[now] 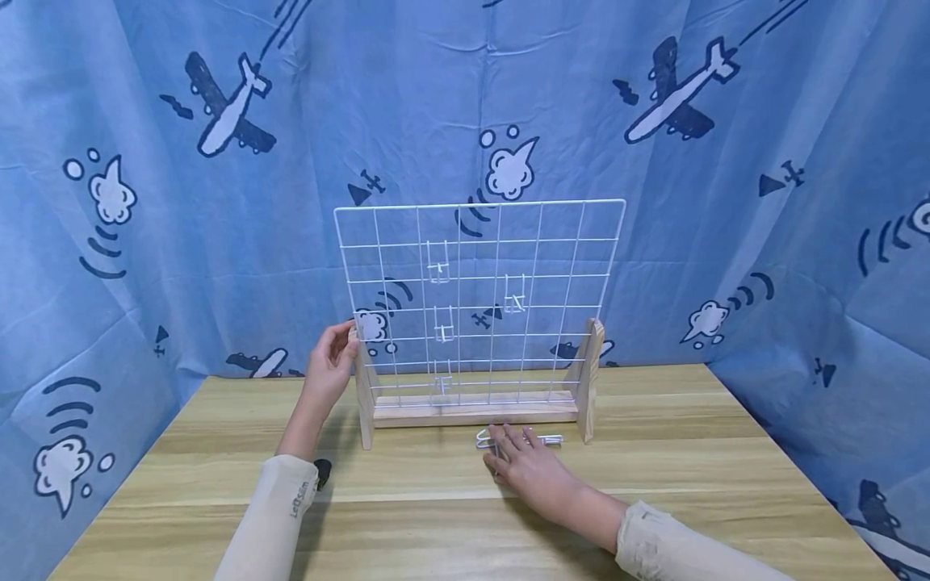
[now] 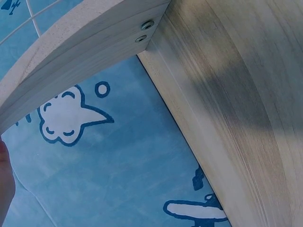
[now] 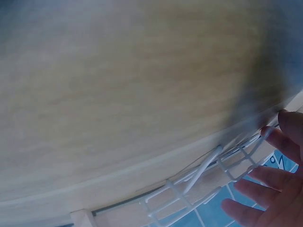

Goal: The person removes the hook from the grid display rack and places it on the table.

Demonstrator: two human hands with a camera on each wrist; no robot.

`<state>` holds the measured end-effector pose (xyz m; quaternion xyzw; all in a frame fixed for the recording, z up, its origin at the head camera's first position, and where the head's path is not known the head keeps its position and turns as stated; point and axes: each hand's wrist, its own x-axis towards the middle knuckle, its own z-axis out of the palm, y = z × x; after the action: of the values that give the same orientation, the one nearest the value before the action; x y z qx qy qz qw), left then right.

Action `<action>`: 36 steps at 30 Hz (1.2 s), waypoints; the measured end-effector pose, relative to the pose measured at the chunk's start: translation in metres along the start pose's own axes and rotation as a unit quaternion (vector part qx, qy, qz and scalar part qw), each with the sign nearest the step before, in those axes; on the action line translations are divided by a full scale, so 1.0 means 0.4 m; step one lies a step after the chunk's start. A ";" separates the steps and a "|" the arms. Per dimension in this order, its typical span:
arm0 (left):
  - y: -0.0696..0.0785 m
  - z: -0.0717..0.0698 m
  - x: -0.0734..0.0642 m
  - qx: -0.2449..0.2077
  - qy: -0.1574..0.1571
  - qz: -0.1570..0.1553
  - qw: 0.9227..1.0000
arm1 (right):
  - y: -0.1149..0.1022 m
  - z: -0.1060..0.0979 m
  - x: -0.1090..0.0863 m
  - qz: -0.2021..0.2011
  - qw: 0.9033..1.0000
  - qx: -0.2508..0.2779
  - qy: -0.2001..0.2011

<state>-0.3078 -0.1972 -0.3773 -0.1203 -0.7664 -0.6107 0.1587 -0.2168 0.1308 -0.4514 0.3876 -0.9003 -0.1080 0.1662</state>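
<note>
A white wire grid display rack (image 1: 475,335) stands upright on the table in a wooden base (image 1: 475,414). My left hand (image 1: 333,355) grips the top of the base's left wooden side post (image 1: 366,403); the left wrist view shows that post (image 2: 71,52) close up, with part of the hand at the edge. In front of the base, my right hand (image 1: 534,468) rests over white wire hooks (image 1: 554,440), its fingers extended. These hooks (image 3: 182,194) also appear beside the fingertips in the right wrist view. The hand partly covers them, so their count is hidden.
Several white hooks (image 1: 514,298) hang on the grid, most in a column left of its middle. The right side post (image 1: 590,387) stands beyond my right hand. A blue curtain (image 1: 465,97) with plane prints hangs behind the wooden table (image 1: 407,524).
</note>
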 end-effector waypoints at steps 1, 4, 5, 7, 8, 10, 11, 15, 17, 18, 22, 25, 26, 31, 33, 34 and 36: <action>0.001 -0.001 0.000 0.000 0.000 -0.001 1.000 | -0.001 -0.001 0.000 0.000 1.000 -0.004 0.003; 0.002 -0.001 -0.001 0.000 0.001 -0.004 1.000 | -0.001 0.000 0.000 -0.002 1.000 -0.009 0.016; 0.002 -0.001 -0.001 0.001 0.001 -0.006 1.000 | -0.001 0.000 0.000 -0.003 1.000 -0.009 0.019; 0.003 -0.001 -0.001 0.002 0.001 -0.006 1.000 | 0.000 -0.001 0.001 -0.003 1.000 -0.002 0.023; 0.003 -0.001 -0.001 0.003 0.000 -0.006 1.000 | 0.001 -0.003 0.001 -0.003 1.000 0.001 0.024; 0.004 -0.002 -0.001 0.005 -0.001 -0.006 1.000 | 0.004 -0.008 0.001 -0.005 1.000 0.010 0.026; 0.004 -0.002 -0.001 0.006 -0.002 -0.005 1.000 | 0.005 -0.011 0.002 -0.006 0.999 0.013 0.030; 0.003 -0.002 0.001 0.006 -0.003 -0.004 1.000 | 0.016 -0.024 0.006 -0.019 0.997 0.020 0.070; 0.002 -0.002 0.002 0.004 -0.002 -0.004 1.000 | 0.023 -0.030 0.010 -0.021 0.995 0.020 0.099; 0.002 -0.002 0.002 0.003 -0.003 -0.004 1.000 | 0.026 -0.033 0.012 -0.020 0.993 0.025 0.114; 0.000 -0.003 0.000 0.003 -0.004 -0.004 1.000 | 0.041 -0.050 0.022 -0.009 0.986 0.036 0.164; -0.001 -0.005 -0.002 0.004 -0.005 -0.001 1.000 | 0.054 -0.065 0.029 0.002 0.980 0.042 0.195; -0.001 -0.005 -0.002 0.004 -0.006 0.000 1.000 | 0.059 -0.071 0.031 0.005 0.977 0.046 0.207; 0.000 -0.004 -0.003 0.004 -0.003 -0.002 1.000 | 0.081 -0.096 0.044 0.012 0.964 0.057 0.260; 0.000 -0.004 -0.003 0.004 -0.001 -0.003 1.000 | 0.090 -0.104 0.050 0.015 0.958 0.066 0.279; 0.000 -0.003 -0.003 0.003 -0.001 -0.003 1.000 | 0.094 -0.108 0.052 0.017 0.955 0.070 0.287; -0.001 -0.002 -0.003 0.002 0.000 -0.001 1.000 | 0.104 -0.114 0.057 0.021 0.950 0.083 0.301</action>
<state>-0.3068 -0.1982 -0.3778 -0.1188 -0.7677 -0.6095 0.1582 -0.2416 0.1392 -0.3909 0.3957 -0.8220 0.0921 0.3989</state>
